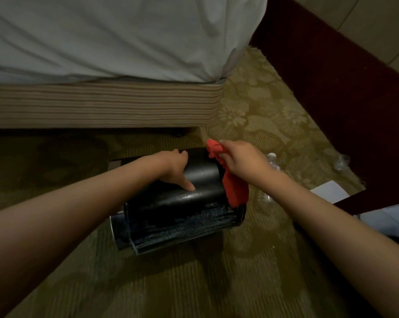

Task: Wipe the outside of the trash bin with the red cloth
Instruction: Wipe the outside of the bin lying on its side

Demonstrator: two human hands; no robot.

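Your left hand (174, 167) has its fingers curled over the black trash bin (182, 216), thumb flat on it. The bin lies on its side on patterned carpet (251, 111). Your right hand (239, 161) fingers clench the red cloth (235, 189), which hangs against the bin's right end. Bed (102, 42) beyond your fingers, bottle (273, 160) just right of them.

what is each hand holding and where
Right hand grips the red cloth by its bunched upper end; left hand grips the trash bin across its curved upper side.
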